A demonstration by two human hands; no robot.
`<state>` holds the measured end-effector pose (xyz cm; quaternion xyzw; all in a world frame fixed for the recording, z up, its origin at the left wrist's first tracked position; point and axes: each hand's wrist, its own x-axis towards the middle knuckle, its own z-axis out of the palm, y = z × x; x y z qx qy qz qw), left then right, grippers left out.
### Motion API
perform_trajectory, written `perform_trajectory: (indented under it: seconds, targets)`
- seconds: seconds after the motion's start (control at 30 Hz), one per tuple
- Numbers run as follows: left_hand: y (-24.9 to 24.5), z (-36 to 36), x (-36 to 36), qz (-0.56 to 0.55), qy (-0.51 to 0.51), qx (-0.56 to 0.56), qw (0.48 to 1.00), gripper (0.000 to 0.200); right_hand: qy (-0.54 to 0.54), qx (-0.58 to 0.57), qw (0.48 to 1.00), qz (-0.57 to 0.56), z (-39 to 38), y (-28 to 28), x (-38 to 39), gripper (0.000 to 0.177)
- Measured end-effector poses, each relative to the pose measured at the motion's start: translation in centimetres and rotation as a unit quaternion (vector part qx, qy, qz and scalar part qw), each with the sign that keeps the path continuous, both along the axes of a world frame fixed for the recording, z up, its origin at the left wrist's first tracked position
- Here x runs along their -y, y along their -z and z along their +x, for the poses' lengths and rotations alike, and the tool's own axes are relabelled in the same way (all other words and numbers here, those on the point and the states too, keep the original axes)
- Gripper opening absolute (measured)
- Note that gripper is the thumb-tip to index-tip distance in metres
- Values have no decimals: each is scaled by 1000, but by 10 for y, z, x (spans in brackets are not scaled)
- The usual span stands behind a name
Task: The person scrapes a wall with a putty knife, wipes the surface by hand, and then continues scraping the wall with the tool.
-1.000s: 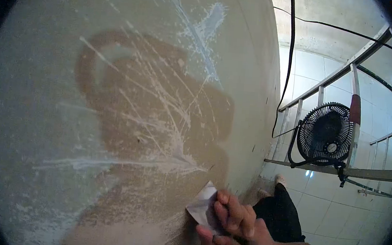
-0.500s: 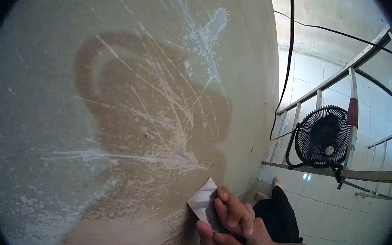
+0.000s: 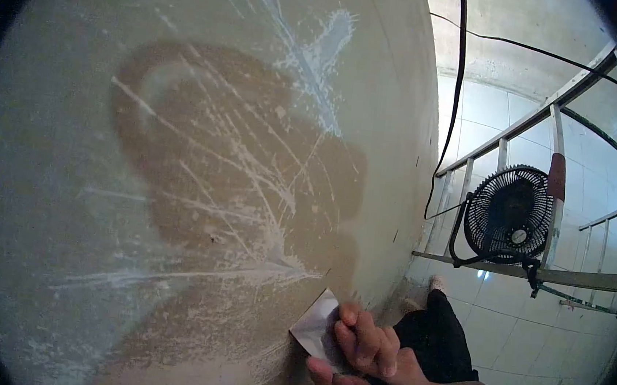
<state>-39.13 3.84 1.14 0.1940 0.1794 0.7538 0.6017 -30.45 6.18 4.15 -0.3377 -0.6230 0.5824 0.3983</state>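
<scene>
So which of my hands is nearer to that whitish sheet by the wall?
Right, it appears: the right hand holds the whitish sheet from its lower-right side in the picture. No left hand can be clearly made out, so I can't place it.

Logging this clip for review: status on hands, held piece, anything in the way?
Right hand gripping pale, square sheet by scratched greenish wall; contact unclear. Left hand indistinct. Nothing visibly in the way; round black fan aside.
</scene>
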Motion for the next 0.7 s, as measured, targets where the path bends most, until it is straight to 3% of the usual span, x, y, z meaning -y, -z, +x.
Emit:
perform_trajectory:
  seconds: [0.13,0.2,0.23,0.3,0.43,0.5,0.63,0.7]
  targets:
    - [-1,1,-1,11,9,2,1000,66,-13,40,996,-74,-15,21,22,48]
    - [-1,1,-1,9,2,7,1000,66,50,145,978,143,-10,17,13,51]
    - [-1,1,-1,11,-1,7,1000,66,48,145,978,143,-14,24,21,51]
    - [-1,2,-1,17,3,7,1000,65,99,5,993,57,-26,46,45,58]
    - [-2,3,-2,23,1,9,1000,65,88,89,987,101,-14,9,16,57]
    - [-3,3,-2,36,1,8,999,65,42,8,996,74,-10,10,12,52]
    - [-2,4,-3,43,3,11,999,65,100,53,985,127,-18,14,18,47]
    - [-2,5,-2,48,-4,13,999,65,64,2,997,44,-14,10,10,43]
